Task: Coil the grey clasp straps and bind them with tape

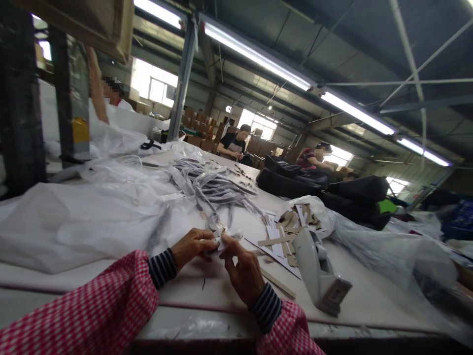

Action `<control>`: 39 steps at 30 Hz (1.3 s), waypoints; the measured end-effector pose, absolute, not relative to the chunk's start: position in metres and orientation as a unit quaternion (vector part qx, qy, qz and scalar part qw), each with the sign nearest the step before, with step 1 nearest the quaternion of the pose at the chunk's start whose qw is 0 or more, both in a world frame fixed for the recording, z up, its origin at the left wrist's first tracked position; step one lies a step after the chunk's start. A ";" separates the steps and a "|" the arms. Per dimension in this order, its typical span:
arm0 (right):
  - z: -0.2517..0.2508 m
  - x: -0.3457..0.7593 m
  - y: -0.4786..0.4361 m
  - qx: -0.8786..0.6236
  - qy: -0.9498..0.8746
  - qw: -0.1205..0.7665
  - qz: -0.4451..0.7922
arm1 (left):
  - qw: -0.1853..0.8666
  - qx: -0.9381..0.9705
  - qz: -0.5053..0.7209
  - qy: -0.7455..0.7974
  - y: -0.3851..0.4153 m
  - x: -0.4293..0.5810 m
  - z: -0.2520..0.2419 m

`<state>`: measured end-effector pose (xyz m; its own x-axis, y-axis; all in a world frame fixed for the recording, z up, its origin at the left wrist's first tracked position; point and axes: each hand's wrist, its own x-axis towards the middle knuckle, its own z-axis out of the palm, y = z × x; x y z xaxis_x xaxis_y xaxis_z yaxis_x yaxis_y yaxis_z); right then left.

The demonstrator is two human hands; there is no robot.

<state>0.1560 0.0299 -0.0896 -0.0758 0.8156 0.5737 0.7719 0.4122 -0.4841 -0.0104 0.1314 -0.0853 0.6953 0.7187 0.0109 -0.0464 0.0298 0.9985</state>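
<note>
My left hand [194,245] and my right hand [244,266] meet above the near part of the table. Both have their fingers pinched on a small whitish piece with clear plastic [220,241]; its exact kind is too blurred to tell. Right behind the fingers lies a loose heap of grey straps [218,185], partly in clear plastic. To the right of my right hand stands a grey-white tape dispenser [314,268]. Flat white and brown card strips [279,241] lie scattered beyond it, some in an open plastic bag [325,214].
Large translucent plastic sheets [74,227] cover the table's left side, and more plastic [399,251] lies at right. Black padded items [295,182] are piled at the far right edge. Several people work beyond the table. A metal post [181,84] rises at the back.
</note>
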 end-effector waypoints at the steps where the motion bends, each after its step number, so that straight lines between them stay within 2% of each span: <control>1: -0.090 0.156 0.028 -0.544 -0.731 0.410 0.035 | 0.659 0.647 0.282 0.261 0.131 -0.011 -0.085; 4: -0.089 0.155 0.015 -0.549 -0.731 0.399 0.068 | 0.592 0.715 0.270 0.257 0.127 -0.013 -0.085; 7: -0.087 0.154 -0.008 -0.566 -0.728 0.372 0.102 | 0.434 0.806 0.296 0.274 0.125 -0.014 -0.089; 9: -0.083 0.161 -0.029 -0.579 -0.718 0.371 0.106 | 0.367 0.830 0.309 0.286 0.127 -0.014 -0.094; 17: -0.023 0.297 -0.116 -0.711 -0.494 0.495 -0.077 | 0.259 0.878 0.329 0.232 0.128 -0.007 -0.110; 19: -0.014 0.333 -0.124 -0.762 -0.415 0.497 -0.021 | 0.244 0.885 0.328 0.226 0.128 -0.006 -0.112; 23: -0.019 0.362 -0.125 -0.793 -0.385 0.465 0.081 | 0.247 0.885 0.314 0.238 0.127 -0.005 -0.115; 32: -0.031 0.356 -0.113 -0.800 -0.331 0.490 0.100 | 0.258 0.877 0.322 0.244 0.124 -0.004 -0.115; 39: -0.028 0.356 -0.114 -0.779 -0.273 0.549 0.131 | 0.263 0.874 0.330 0.240 0.121 -0.005 -0.107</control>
<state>0.3558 -0.1136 -0.0282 0.8169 0.5690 0.0945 0.2805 -0.2488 -0.9270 -0.0045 0.1207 -0.1069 0.6674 0.5932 0.4503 0.2460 -0.7463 0.6185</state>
